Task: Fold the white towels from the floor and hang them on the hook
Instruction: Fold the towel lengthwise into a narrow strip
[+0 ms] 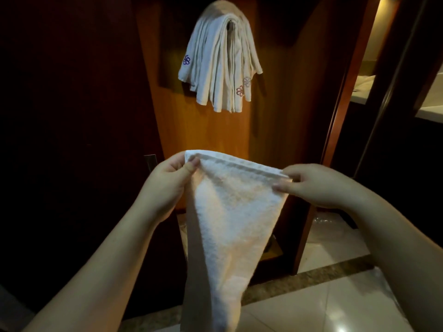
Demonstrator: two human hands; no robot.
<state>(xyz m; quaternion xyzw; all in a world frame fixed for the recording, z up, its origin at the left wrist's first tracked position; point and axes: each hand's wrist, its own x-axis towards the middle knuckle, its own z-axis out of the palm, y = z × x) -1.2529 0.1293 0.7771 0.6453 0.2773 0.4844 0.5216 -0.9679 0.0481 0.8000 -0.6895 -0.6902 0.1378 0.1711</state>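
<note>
A white towel [230, 219] hangs in front of me, held up by its top edge and narrowing toward the bottom of the view. My left hand [167, 180] pinches its upper left corner between thumb and fingers. My right hand [316, 183] pinches the upper right corner, thumb in front. Higher up, several folded white towels [220, 65] with small flower emblems hang in a bunch on a wooden panel. The hook itself is hidden beneath them.
The wooden panel [206, 130] stands straight ahead with dark wood on its left. A door frame [345, 97] runs down the right, with a lit counter [431, 101] beyond it. Pale glossy floor tiles [318, 305] lie at the lower right.
</note>
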